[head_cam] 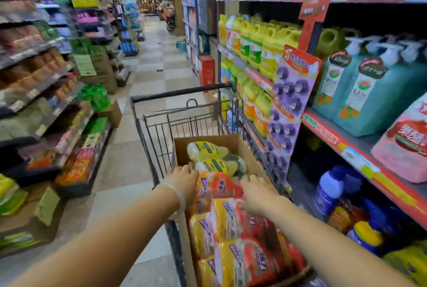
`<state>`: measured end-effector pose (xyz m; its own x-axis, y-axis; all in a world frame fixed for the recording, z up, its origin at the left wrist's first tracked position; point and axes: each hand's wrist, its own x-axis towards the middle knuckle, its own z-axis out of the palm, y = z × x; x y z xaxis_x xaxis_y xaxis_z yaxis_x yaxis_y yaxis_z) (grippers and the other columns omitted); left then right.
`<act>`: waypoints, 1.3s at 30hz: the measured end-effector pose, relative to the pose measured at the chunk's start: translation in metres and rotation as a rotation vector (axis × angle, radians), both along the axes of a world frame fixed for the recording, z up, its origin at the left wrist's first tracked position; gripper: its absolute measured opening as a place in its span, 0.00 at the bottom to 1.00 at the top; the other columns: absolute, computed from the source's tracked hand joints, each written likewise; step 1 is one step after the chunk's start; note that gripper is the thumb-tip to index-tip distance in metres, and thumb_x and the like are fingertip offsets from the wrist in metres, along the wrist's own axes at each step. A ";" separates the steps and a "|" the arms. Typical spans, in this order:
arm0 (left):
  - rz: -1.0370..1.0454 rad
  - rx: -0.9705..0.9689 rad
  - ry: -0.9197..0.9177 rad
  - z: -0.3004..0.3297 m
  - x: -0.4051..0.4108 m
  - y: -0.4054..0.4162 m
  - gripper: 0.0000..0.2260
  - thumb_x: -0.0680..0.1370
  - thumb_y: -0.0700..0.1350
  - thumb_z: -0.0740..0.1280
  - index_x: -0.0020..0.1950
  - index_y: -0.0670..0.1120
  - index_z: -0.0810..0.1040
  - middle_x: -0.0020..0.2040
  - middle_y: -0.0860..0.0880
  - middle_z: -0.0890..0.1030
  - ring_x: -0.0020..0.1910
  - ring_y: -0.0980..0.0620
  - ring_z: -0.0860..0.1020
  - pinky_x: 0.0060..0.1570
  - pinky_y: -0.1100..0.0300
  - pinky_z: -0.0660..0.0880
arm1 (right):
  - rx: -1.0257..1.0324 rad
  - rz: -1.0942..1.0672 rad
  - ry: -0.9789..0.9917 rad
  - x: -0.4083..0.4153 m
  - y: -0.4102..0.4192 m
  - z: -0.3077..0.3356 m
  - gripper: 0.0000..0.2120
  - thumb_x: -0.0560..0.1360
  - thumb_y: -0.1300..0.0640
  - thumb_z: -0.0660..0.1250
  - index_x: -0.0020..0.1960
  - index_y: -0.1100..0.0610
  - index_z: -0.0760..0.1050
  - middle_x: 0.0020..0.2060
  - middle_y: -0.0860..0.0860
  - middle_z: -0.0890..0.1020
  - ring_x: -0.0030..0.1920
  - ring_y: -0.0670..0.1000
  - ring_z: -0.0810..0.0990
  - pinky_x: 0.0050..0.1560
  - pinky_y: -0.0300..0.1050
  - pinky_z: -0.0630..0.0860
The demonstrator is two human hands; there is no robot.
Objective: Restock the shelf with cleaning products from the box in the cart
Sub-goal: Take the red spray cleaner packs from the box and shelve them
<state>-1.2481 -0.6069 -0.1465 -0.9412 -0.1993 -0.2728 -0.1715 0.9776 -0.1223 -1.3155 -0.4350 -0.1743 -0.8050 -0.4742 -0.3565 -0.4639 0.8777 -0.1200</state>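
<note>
1. A brown cardboard box (208,145) sits inside a dark wire shopping cart (161,129) in a shop aisle, just left of the shelving.
2. The box is packed with yellow-and-red plastic refill pouches (233,240) at its near end and pale yellow squeeze bottles (205,150) lying at its far end.
3. The left hand (184,182), in a thin clear glove, has its fingers curled over the left edge of the topmost red-and-yellow pouch (221,186), grasping it.
4. The right hand (256,194) lies on the right side of the same pouch, fingers bent onto it.
5. To the right, the red-edged metal shelf (328,136) carries teal pump bottles (365,92) and yellow jugs (270,55) further along.
</note>
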 end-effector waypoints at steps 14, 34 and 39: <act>-0.306 -0.025 -0.298 -0.122 -0.186 -0.030 0.28 0.75 0.51 0.68 0.71 0.43 0.63 0.69 0.44 0.66 0.70 0.43 0.64 0.65 0.49 0.67 | -0.028 -0.455 -0.351 -0.084 -0.029 -0.099 0.25 0.78 0.43 0.59 0.67 0.58 0.66 0.67 0.60 0.66 0.67 0.61 0.66 0.65 0.50 0.65; -0.474 0.264 -0.359 -0.122 -0.220 -0.025 0.19 0.73 0.43 0.68 0.63 0.44 0.70 0.54 0.47 0.78 0.54 0.47 0.78 0.48 0.57 0.76 | -0.061 -0.928 -0.372 -0.064 -0.050 -0.108 0.19 0.81 0.50 0.53 0.62 0.59 0.75 0.62 0.60 0.76 0.65 0.58 0.71 0.68 0.49 0.61; -0.209 0.698 -0.336 -0.046 -0.258 -0.071 0.28 0.56 0.50 0.80 0.50 0.46 0.73 0.49 0.45 0.80 0.48 0.45 0.79 0.50 0.51 0.79 | -0.446 -1.082 -0.305 -0.066 -0.055 -0.084 0.31 0.72 0.39 0.67 0.67 0.56 0.66 0.63 0.53 0.74 0.62 0.52 0.74 0.59 0.40 0.72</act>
